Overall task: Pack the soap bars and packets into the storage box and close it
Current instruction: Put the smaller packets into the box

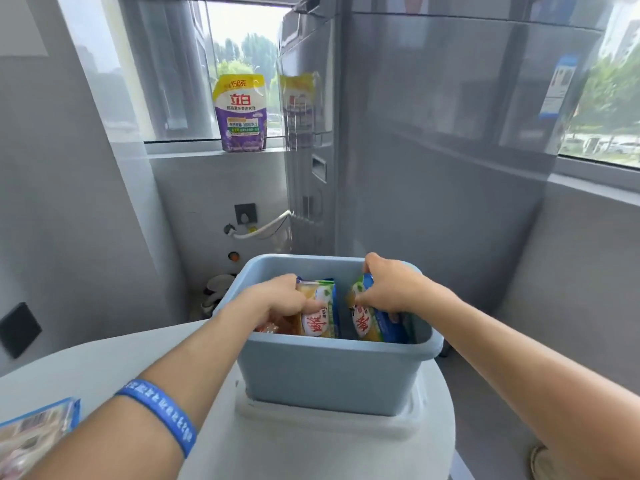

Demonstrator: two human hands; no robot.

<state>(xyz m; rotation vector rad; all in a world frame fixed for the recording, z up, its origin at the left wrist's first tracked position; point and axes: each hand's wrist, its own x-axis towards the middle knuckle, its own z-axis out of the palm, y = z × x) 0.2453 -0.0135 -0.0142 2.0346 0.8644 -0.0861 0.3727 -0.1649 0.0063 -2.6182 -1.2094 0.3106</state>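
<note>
A blue-grey storage box [329,375] stands without a lid on a white lid-like tray [311,422] on the round white table. Both my hands reach inside it. My left hand [282,297] grips a yellow-green soap packet [320,315] with red lettering, standing upright in the box's left half. My right hand [388,287] grips a second, similar soap packet [372,323], tilted, in the right half. An orange wrapped item [277,327] lies low in the box's left corner, partly hidden by my left hand.
A blue-edged packet [34,434] lies at the table's near left edge. A purple and yellow detergent pouch [240,114] stands on the window ledge. A tall grey appliance [433,150] rises directly behind the box. A wall socket with a cable [246,214] is below the ledge.
</note>
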